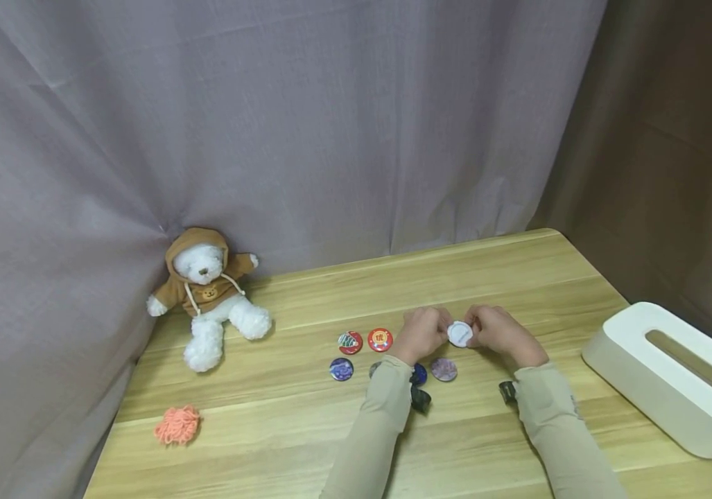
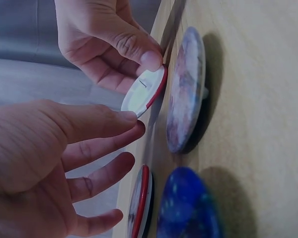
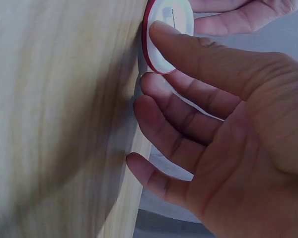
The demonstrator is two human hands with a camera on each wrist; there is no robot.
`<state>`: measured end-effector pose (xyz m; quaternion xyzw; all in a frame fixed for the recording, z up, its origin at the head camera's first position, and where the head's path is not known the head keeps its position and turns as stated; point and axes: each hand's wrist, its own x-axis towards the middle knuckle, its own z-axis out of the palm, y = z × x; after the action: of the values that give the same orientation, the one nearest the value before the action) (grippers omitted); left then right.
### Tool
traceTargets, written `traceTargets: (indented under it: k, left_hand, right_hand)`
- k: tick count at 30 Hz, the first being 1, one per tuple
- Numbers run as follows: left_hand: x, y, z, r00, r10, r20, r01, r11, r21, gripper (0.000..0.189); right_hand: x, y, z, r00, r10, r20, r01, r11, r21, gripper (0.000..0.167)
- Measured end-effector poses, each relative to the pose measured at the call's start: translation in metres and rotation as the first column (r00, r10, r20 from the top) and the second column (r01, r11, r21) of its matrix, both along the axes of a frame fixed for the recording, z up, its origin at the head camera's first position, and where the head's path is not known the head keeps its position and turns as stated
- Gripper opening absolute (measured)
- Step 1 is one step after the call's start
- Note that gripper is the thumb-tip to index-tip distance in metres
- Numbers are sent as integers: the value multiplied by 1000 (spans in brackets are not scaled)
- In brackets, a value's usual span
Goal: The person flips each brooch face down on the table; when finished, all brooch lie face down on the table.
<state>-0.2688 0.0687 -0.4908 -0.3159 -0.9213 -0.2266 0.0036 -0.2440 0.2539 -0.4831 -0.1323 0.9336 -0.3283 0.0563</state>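
Both hands pinch a round pin badge [image 1: 459,333] just above the table, its white back and pin facing up and its rim red. My left hand [image 1: 423,335] grips the left edge between thumb and forefinger, the other fingers spread. From the opposite edge, my right hand [image 1: 502,333] holds it with thumb and fingers. Closest to the hands lie a pale purple marbled badge [image 1: 444,369] and a dark blue badge [image 1: 419,374], partly covered by the left wrist. In the left wrist view, a red-rimmed badge [image 2: 141,203] lies beyond the blue one.
Left of the hands lie a red badge with a tree [image 1: 350,342], a red-and-gold badge [image 1: 380,339] and a blue-purple badge [image 1: 341,369]. A greyish badge [image 1: 374,369] is mostly hidden. Farther out are a teddy bear [image 1: 209,294], coral yarn [image 1: 177,425] and a white tissue box [image 1: 674,374].
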Motion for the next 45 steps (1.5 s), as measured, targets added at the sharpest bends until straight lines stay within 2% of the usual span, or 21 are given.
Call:
traceTargets:
  k: [3, 7, 12, 26, 33, 38, 42, 45]
  left_hand:
    - [0, -1, 0, 1000, 5, 27, -5, 1000, 10, 7]
    - [-1, -6, 2, 998, 9, 58, -11, 999, 38, 14]
    - [-1, -10, 4, 997, 18, 72, -21, 999, 37, 11]
    - [-1, -18, 2, 996, 29, 79, -32, 998, 48, 26]
    - [4, -19, 4, 991, 68, 113, -76, 995, 70, 33]
    - [7, -22, 2, 991, 69, 113, -79, 993, 90, 31]
    - [6, -28, 1, 984, 39, 173, -69, 982, 175, 17]
    - [4, -35, 3, 979, 29, 203, -74, 973, 220, 16]
  right_hand:
    - [-2, -1, 1, 1000, -8, 12, 7, 1000, 28, 21]
    - [-6, -4, 3, 1000, 7, -1, -7, 998, 61, 20]
    - [-8, -7, 3, 999, 41, -32, -39, 996, 78, 18]
    - [-5, -13, 2, 997, 67, -50, -62, 993, 96, 17]
    - [-2, -7, 3, 997, 51, -65, -49, 998, 37, 20]
    - [0, -7, 6, 996, 20, -83, -20, 1000, 2, 23]
    - [-1, -12, 10, 993, 41, -108, -45, 999, -30, 25]
    - [-3, -17, 14, 991, 67, -117, -73, 996, -44, 26]
